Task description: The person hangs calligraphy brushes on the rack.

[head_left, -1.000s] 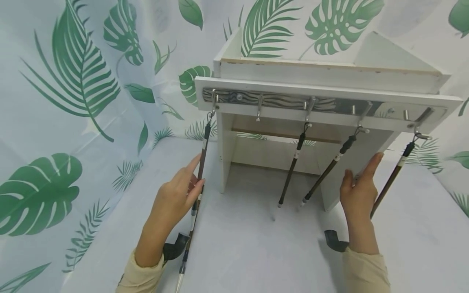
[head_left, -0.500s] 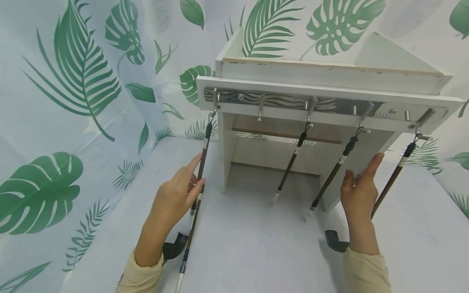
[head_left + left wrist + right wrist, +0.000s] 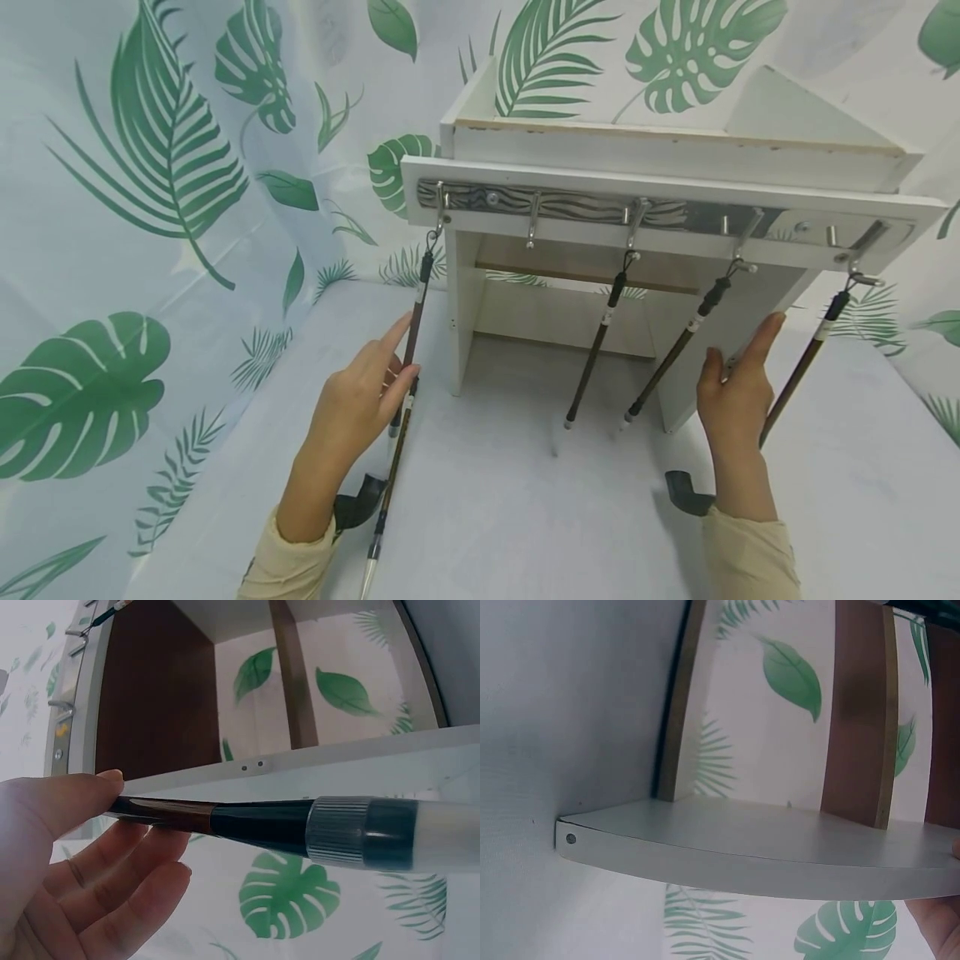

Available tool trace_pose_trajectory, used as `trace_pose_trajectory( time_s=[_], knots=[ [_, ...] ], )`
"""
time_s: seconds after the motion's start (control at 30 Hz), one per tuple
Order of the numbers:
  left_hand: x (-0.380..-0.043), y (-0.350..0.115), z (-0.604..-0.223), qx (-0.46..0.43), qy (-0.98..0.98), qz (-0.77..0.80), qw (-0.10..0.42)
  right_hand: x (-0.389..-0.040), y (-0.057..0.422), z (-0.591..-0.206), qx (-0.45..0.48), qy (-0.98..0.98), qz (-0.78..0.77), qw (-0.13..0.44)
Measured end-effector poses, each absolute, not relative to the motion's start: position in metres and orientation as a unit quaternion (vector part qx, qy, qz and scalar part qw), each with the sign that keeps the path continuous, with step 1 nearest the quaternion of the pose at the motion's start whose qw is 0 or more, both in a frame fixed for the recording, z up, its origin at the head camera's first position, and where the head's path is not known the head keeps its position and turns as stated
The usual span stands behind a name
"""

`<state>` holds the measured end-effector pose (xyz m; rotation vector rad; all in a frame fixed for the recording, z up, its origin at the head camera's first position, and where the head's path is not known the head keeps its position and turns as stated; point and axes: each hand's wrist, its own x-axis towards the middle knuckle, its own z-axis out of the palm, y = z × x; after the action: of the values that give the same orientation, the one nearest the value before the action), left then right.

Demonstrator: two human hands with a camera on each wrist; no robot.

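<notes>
Fingers and thumb of the left hand (image 3: 360,387) pinch the leftmost brush (image 3: 414,333) in the head view, its cord looped on a hook. Another brush (image 3: 388,492) slants from behind this hand towards the near side, past the black wrist mount (image 3: 362,504); whether it is held or lies on the pale surface (image 3: 510,517) I cannot tell. Thumb and fingers of the right hand (image 3: 735,400) are clamped on the right side panel (image 3: 750,300) of a white shelf unit, one on either face. Across the unit's front runs a hook board (image 3: 600,177); three more brushes hang from it, one left of centre (image 3: 595,354), one farther right (image 3: 672,354) and one at the far right (image 3: 802,371), outside the panel.

From the left wrist, the thumb lies on top and the fingertips underneath the dark brown shaft, with the lower fingers spread apart. A ridged collar (image 3: 337,829) and pale tip (image 3: 448,836) point right.

At the right wrist, the panel spans the view, a round hole (image 3: 571,838) at its left end; only parts of the hand show at the right edge, above and below it.
</notes>
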<state>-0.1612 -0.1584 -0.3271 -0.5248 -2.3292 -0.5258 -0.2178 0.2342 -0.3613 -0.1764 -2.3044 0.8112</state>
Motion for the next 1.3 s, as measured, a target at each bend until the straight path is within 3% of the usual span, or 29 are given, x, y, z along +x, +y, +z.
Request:
trace_pose_trajectory(
  time_s=[1.3],
  knots=[
    [-0.1679, -0.1572, -0.3321, -0.19, -0.9, -0.215, 0.329, -0.2189, 0.2353, -0.3615, -0.063, -0.889, 0.304, 0.337]
  ],
)
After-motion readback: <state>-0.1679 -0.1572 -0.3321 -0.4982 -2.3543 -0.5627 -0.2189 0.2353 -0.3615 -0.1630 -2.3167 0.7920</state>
